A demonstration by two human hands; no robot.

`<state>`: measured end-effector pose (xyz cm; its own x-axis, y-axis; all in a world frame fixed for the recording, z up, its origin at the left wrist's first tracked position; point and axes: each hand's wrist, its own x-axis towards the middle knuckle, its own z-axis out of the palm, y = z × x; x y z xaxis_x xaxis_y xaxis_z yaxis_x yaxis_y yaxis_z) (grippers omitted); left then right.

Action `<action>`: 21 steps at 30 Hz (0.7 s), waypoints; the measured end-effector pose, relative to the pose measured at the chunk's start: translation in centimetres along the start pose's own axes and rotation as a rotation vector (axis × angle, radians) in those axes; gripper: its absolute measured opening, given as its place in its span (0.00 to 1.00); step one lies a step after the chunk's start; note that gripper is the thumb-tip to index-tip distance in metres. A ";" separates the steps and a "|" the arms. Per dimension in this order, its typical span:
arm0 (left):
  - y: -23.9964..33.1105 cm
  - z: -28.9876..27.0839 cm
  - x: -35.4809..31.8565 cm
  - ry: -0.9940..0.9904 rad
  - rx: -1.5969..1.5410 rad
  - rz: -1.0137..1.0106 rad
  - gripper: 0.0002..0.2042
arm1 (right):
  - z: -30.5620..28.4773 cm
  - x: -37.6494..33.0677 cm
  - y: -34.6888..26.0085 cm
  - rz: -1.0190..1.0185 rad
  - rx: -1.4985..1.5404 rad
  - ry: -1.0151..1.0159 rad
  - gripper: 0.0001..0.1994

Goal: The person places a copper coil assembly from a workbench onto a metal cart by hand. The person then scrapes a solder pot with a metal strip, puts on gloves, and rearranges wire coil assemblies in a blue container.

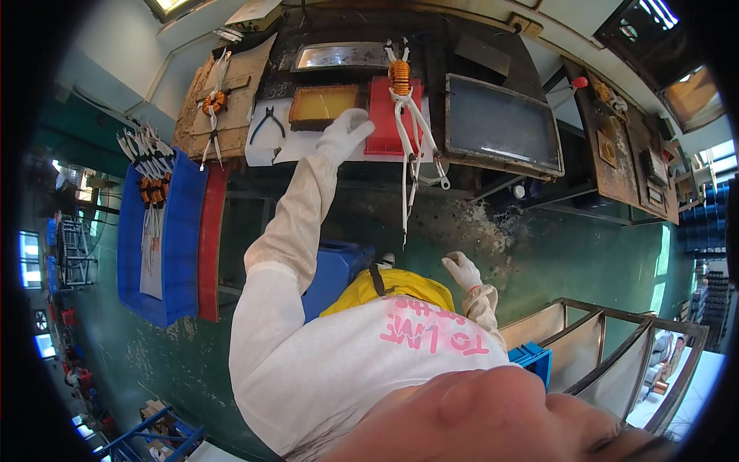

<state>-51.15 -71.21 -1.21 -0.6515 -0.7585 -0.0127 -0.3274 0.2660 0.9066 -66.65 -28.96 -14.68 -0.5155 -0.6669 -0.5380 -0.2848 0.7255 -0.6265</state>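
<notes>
- Nearest, the right hand (463, 269), gloved in white, hangs low beside the body with fingers loosely curled; it holds and touches nothing.
- Further out, the left hand (344, 132), also white-gloved, reaches to the tabletop (262, 77). Its fingers are spread, not gripped on anything, resting at the near edge of the yellow tray (323, 105), just beside the red tray (383, 123).
- One coil (399, 77), wound in copper, lies on the red tray. Its long axis runs away from the person, and its white leads (412, 146) trail back toward the person, hanging over the tabletop's front edge.
- One pair of pliers (267, 123) lies left of the yellow tray, handles toward the person.
- A second coil (214, 102) sits on cardboard at the far left, its leads running the same near-to-far way.
- Several more coils, too bunched to count, lie in the blue bin (181, 231) left of the tabletop.
- One dark tray (500, 123) sits right of the red one.
</notes>
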 end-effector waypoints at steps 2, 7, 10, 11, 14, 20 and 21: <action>2.2 0.4 3.1 0.031 0.012 -0.012 0.28 | 0.5 -0.4 2.0 0.027 -0.008 0.002 0.25; 4.3 4.4 10.9 0.128 0.090 -0.063 0.37 | 1.1 -2.0 9.7 0.173 -0.048 0.076 0.26; 5.6 5.6 12.4 0.049 -0.121 -0.322 0.44 | 1.4 -4.0 12.6 0.308 -0.027 0.080 0.26; 3.3 5.9 13.8 0.136 -0.101 -0.345 0.45 | 1.5 -4.6 13.4 0.378 -0.025 0.072 0.27; 1.7 7.6 15.0 0.250 0.053 -0.439 0.44 | 1.3 -7.8 12.7 0.466 0.039 0.084 0.27; 2.0 6.6 14.0 0.221 -0.038 -0.406 0.33 | 2.9 -9.2 14.2 0.473 0.074 0.051 0.26; 1.4 6.2 15.4 0.147 -0.154 -0.379 0.29 | 3.4 -9.0 15.1 0.453 0.085 0.072 0.26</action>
<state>-65.82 -78.82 -2.74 -0.3967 -0.8651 -0.3069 -0.4117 -0.1311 0.9018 -63.58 -12.55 -21.17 -0.6284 -0.2702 -0.7295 0.0476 0.9226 -0.3827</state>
